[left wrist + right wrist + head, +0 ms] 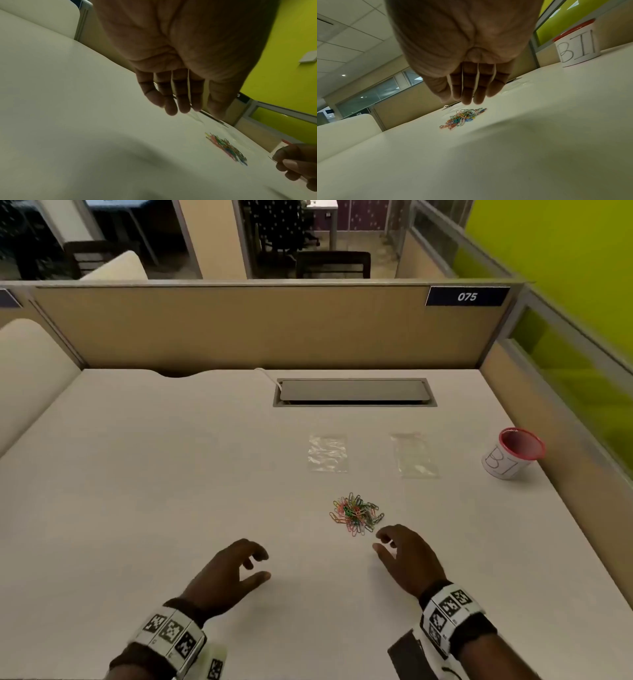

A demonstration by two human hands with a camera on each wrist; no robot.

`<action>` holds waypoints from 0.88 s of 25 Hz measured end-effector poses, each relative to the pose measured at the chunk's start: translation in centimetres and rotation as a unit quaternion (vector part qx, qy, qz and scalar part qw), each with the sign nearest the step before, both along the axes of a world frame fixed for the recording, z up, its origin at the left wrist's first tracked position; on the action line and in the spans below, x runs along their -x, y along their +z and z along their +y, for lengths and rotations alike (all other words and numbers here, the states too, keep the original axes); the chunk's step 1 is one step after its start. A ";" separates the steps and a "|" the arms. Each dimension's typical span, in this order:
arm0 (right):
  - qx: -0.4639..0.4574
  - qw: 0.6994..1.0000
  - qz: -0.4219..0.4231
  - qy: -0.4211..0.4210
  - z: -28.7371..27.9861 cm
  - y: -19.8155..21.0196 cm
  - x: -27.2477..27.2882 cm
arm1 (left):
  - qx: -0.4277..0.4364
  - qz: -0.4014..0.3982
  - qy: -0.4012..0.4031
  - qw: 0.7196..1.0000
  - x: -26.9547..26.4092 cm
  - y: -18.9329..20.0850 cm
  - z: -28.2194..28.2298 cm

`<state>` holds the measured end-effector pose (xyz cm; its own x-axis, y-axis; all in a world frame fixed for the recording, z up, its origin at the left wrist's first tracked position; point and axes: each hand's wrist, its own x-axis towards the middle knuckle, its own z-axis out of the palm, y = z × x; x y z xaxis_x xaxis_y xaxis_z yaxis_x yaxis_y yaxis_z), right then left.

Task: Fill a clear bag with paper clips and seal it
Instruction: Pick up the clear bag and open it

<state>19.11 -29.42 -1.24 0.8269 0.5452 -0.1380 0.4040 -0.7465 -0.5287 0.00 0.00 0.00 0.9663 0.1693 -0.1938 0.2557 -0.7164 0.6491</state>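
A small heap of coloured paper clips [356, 514] [226, 148] [462, 119] lies on the white desk. Two flat clear bags lie beyond it: one [327, 453] straight behind the heap, the other [415, 455] further right. My right hand [385, 542] [467, 94] hovers just in front of the heap at its right, fingers loosely curved and holding nothing. My left hand [258, 565] [175, 102] hovers over bare desk to the left of the heap, fingers relaxed and empty. In the left wrist view the right hand's fingertips [289, 164] show at the right edge.
A white cup with a red rim and handwritten letters [513, 454] [576, 44] stands at the desk's right edge. A recessed cable tray [354, 392] sits at the back of the desk [154, 474]. Beige partition walls [239, 326] close the back and sides.
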 end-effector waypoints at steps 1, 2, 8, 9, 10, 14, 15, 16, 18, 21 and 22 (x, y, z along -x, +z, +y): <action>-0.016 1.000 -0.017 -0.003 0.5 -0.6 -0.7 | -0.002 -0.020 0.008 1.000 -0.7 0.1 0.2; -0.017 0.999 -0.028 -0.008 1.0 -0.7 -1.2 | -0.007 -0.027 0.020 0.999 -1.5 0.4 0.4; -0.022 0.999 -0.031 0.004 4.9 -1.4 -4.5 | -0.009 -0.035 0.022 0.999 -5.5 0.2 2.5; -0.021 0.999 -0.029 0.002 5.6 -1.4 -5.1 | -0.009 -0.034 0.020 0.999 -6.2 0.1 3.0; -0.018 1.000 -0.025 -0.005 6.5 -1.3 -5.6 | -0.007 -0.034 0.017 0.999 -6.8 -0.1 3.6; -0.020 0.999 -0.021 -0.038 9.4 -1.1 -7.4 | 0.001 -0.028 0.000 1.000 -9.2 -0.5 5.7; -0.016 0.999 -0.021 -0.045 10.1 -1.2 -7.8 | 0.003 -0.025 -0.006 1.000 -10.0 -0.5 6.3; -0.010 0.998 -0.022 -0.052 10.8 -1.3 -8.3 | 0.005 -0.025 -0.014 1.000 -10.7 -0.5 6.9; 0.000 0.998 -0.021 -0.061 11.9 -1.6 -9.1 | 0.008 -0.026 -0.028 0.999 -12.2 -0.6 7.8; 0.017 0.997 -0.018 -0.069 13.2 -1.8 -10.5 | 0.013 -0.025 -0.042 0.999 -14.5 -0.9 8.8; 0.025 0.997 -0.020 -0.070 13.5 -1.7 -11.0 | 0.011 -0.023 -0.046 0.999 -15.2 -1.0 9.0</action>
